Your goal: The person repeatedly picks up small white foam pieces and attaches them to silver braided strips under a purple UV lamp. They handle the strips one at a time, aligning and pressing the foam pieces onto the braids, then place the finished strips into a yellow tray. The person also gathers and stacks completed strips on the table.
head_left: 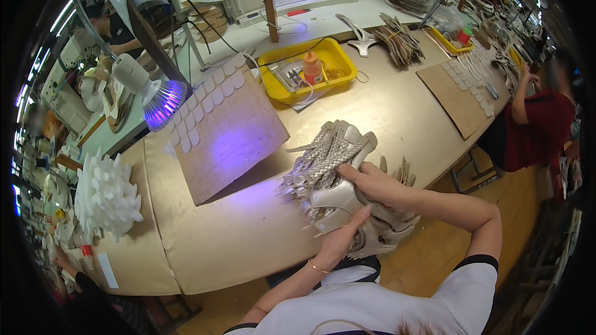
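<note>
At the near edge of the bench (248,223) I see one stack of beige braided-strap shoe uppers (335,180). My right hand (371,184) lies half-curled on top; my left hand (340,240) cups it below.

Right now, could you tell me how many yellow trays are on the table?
2 for certain: one yellow tray at the table's middle, holding an orange bottle, and one toward the far right, partly hidden by clutter. A possible third at the right edge is unclear.
</note>
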Demonstrator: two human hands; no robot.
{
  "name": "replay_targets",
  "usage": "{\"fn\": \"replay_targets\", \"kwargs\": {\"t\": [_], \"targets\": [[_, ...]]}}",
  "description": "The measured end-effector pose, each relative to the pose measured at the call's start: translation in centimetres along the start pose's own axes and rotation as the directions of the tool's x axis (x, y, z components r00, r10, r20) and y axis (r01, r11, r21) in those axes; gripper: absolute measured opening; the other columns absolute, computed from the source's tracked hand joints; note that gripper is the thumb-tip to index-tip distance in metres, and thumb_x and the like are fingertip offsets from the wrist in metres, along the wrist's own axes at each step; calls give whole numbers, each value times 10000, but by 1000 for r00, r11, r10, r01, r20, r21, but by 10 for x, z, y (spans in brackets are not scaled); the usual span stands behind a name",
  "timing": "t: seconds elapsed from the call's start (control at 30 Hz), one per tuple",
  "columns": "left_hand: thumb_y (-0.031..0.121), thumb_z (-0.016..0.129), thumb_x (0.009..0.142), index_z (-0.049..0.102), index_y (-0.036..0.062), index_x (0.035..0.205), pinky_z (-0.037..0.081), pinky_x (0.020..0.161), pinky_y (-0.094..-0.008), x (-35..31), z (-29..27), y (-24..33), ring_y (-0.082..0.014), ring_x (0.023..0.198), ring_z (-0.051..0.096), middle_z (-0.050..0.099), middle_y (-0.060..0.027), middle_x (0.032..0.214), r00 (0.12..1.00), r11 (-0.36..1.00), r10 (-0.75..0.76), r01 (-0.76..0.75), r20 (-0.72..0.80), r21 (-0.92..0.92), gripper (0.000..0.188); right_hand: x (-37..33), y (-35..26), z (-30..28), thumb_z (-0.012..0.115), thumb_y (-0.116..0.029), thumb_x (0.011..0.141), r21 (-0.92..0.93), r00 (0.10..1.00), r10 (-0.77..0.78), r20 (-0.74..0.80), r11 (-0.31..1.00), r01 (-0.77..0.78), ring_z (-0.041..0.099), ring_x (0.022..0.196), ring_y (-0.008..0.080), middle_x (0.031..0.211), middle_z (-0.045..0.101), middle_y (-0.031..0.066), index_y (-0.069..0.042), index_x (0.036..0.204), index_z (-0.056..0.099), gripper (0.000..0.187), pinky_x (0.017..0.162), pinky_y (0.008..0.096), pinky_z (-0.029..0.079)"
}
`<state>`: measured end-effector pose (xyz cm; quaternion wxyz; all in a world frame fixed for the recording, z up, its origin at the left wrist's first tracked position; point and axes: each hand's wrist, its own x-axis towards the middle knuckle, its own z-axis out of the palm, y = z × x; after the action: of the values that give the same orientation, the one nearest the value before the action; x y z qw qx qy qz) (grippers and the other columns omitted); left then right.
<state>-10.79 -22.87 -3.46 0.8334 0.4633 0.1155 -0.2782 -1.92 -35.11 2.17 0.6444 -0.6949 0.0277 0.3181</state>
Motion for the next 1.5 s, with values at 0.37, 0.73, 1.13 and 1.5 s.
{"fn": "replay_targets", "kwargs": {"t": [0.37, 0.73, 1.13, 1.5], "targets": [[182, 720, 836, 592, -10, 1118, 453, 863, -297, 0, -7, -6, -150, 973, 569, 613, -58, 1077, 966, 975, 200, -213, -165, -64, 364, -17, -2, 16, 510, -457, 954, 98, 999, 37, 27, 994, -39, 528, 1113, 183, 1217, 564, 137, 57, 1277, 471, 608, 938, 292, 430], [175, 730, 829, 435, 4, 1317, 425, 965, -336, -11, -30, 22, -175, 1121, 516, 525, -73, 1253, 865, 868, 497, -493, -71, 63, 596, -38, -46, 47, 499, -523, 915, -192, 919, -394, 25, 900, 392, 566, 1070, 346, 1088, 593, 276, 94, 1102, 594, 652, 914, 390, 447], [451, 537, 911, 484, 63, 1307, 365, 1069, -476, -35, -65, 96, -274, 1227, 483, 527, -121, 1304, 593, 719, 672, -666, 444, -199, 557, -40, -91, 72, 578, -557, 840, -755, 681, -694, 234, 311, 577, 535, 1113, 351, 1145, 577, 250, 24, 1101, 639, 640, 919, 441, 455], [315, 516, 885, 589, 10, 1088, 559, 795, -351, -60, -60, 115, -211, 910, 642, 630, -124, 1045, 221, 239, 970, -777, -104, 582, 374, -110, -114, -39, 610, -538, 832, -578, 591, -717, 370, 321, 750, 552, 1122, 294, 1169, 597, 172, -12, 1146, 632, 613, 939, 410, 463]]}}
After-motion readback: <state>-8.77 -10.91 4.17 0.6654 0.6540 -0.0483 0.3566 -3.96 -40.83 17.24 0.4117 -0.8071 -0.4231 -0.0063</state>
